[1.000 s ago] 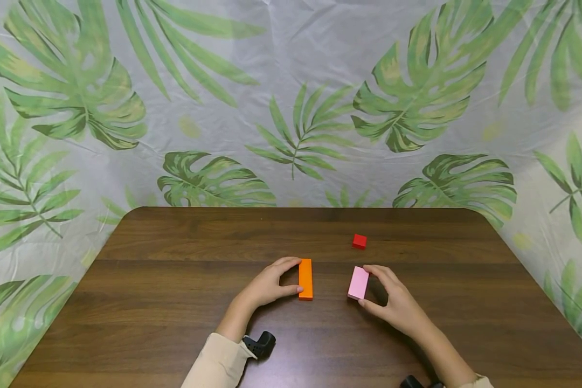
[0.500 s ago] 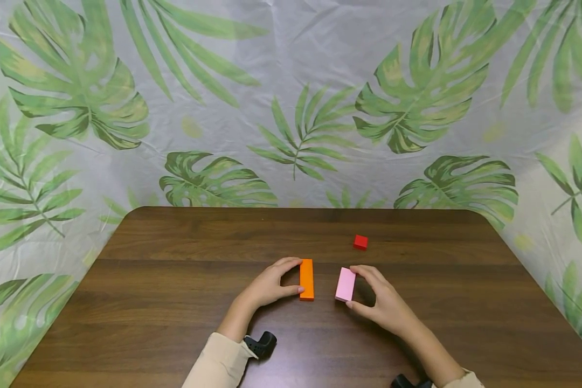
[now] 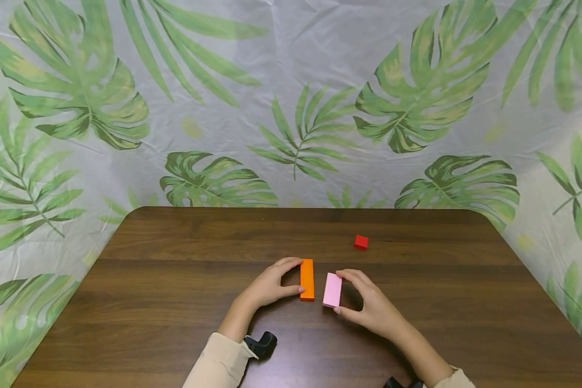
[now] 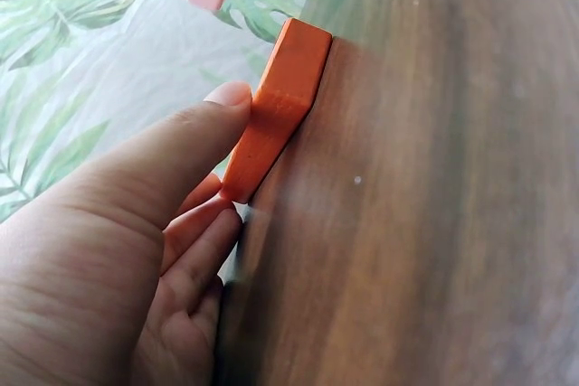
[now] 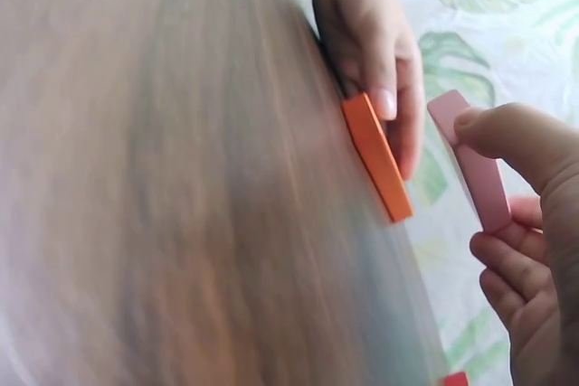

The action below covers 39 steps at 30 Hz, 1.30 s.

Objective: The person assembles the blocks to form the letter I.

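Note:
My left hand [image 3: 264, 285] holds an orange rectangular block [image 3: 307, 280] between thumb and fingers, near the middle of the table. The orange block lies on the wood, its long side running away from me. To its right, a shorter pink block [image 3: 332, 290] is pinched at its two ends by my right hand [image 3: 377, 308]. A narrow strip of table shows between the two blocks. In the right wrist view the pink block [image 5: 475, 164] is raised off the tabletop and slightly tilted. Fingertips of the left hand are partly hidden behind the orange block [image 4: 280, 106].
A small red block [image 3: 361, 242] sits on the brown wooden table [image 3: 184, 237] beyond the pink one. Black wrist devices [image 3: 262, 345] are strapped at both cuffs. A leaf-patterned cloth [image 3: 310, 59] hangs behind the table's far edge.
My right hand has carried the pink block leftward and a little toward me, narrowing the gap to the orange block. The left hand and orange block stay in place.

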Motion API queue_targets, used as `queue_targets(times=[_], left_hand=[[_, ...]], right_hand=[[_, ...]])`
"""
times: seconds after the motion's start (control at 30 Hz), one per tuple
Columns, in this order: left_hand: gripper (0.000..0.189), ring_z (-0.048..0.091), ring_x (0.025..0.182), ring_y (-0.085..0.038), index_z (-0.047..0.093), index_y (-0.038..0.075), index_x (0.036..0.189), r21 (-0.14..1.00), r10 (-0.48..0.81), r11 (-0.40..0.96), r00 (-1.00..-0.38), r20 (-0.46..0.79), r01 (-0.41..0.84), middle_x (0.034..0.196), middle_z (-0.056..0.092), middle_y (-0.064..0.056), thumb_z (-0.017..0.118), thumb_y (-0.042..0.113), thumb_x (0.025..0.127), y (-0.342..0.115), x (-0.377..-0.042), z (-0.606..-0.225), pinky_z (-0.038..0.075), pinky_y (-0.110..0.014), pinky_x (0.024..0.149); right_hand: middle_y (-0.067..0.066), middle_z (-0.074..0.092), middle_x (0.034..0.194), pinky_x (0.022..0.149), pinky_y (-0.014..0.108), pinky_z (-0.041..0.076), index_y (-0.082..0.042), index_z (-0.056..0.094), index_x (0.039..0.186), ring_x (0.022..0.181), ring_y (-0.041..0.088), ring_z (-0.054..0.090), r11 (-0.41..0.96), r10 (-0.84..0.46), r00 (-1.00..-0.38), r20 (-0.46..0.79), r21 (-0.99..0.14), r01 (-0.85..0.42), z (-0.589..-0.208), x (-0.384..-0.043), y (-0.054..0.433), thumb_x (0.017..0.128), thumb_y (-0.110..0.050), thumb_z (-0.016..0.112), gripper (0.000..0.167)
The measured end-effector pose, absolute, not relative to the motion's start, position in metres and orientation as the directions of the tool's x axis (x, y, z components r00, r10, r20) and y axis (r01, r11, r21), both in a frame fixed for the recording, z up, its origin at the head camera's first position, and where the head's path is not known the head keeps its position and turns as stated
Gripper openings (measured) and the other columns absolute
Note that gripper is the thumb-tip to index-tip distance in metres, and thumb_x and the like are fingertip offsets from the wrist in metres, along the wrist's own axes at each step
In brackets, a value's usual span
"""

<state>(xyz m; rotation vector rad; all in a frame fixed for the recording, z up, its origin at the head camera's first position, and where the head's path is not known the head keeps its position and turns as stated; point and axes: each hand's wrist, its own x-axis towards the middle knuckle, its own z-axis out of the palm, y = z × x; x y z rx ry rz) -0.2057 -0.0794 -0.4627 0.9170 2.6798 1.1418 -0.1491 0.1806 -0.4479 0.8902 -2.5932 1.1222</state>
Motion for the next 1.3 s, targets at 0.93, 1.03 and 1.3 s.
queue_targets(times=[0.93, 1.03, 1.3], left_hand=[[0.063, 0.036, 0.123, -0.019, 0.044, 0.009, 0.133, 0.683, 0.556, 0.542, -0.818, 0.144, 0.489, 0.134, 0.042, -0.005, 0.066, 0.037, 0.081, -0.08, -0.206, -0.464, 0.029, -0.038, 0.1], [0.063, 0.036, 0.123, -0.019, 0.044, 0.009, 0.133, 0.686, 0.557, 0.538, -0.817, 0.147, 0.49, 0.134, 0.041, -0.005, 0.066, 0.036, 0.081, -0.081, -0.206, -0.464, 0.029, -0.038, 0.1], [0.064, 0.037, 0.123, -0.019, 0.044, 0.01, 0.133, 0.681, 0.556, 0.54, -0.817, 0.152, 0.494, 0.134, 0.041, -0.004, 0.065, 0.039, 0.081, -0.08, -0.206, -0.464, 0.03, -0.038, 0.1]], right_hand=[[-0.003, 0.047, 0.123, 0.09, 0.038, 0.04, -0.008, 0.048, 0.126, 0.111, 0.015, 0.046, 0.462, -0.591, -0.719, 0.366, -0.577, -0.674, -0.456, -0.136, 0.155, 0.076, -0.032, 0.072, 0.061], [-0.003, 0.047, 0.123, 0.09, 0.037, 0.041, -0.008, 0.049, 0.125, 0.111, 0.015, 0.046, 0.459, -0.598, -0.712, 0.368, -0.571, -0.68, -0.456, -0.135, 0.154, 0.075, -0.031, 0.072, 0.06], [-0.003, 0.047, 0.123, 0.089, 0.037, 0.042, -0.008, 0.05, 0.125, 0.11, 0.015, 0.048, 0.458, -0.62, -0.7, 0.355, -0.56, -0.69, -0.458, -0.133, 0.152, 0.075, -0.033, 0.073, 0.061]])
